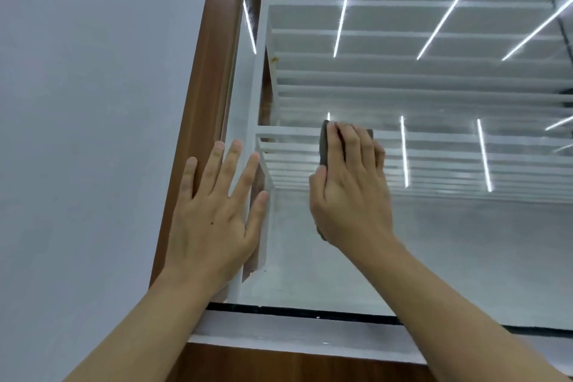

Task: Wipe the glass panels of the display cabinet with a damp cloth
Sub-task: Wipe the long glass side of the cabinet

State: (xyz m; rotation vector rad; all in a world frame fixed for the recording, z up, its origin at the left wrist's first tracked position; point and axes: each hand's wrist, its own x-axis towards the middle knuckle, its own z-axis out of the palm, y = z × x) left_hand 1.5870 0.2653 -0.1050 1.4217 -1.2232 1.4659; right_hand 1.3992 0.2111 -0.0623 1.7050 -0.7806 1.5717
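Though hazy, seemingly shelves (434, 93) inside cabinet (210, 71)

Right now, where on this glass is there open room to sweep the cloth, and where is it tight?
Open: the glass panel right of the right hand and above it, plus the band below it down to the black bottom strip. Tight: the gap between the grey cloth and the left hand spread over the wooden frame.

Hidden: cloth (324, 146), mostly under right hand (350, 192) pressing on glass panel (465, 242); only dark edges show. Cut off: glass panel at top and right; wooden frame (198, 102), left of glass panel, at top.
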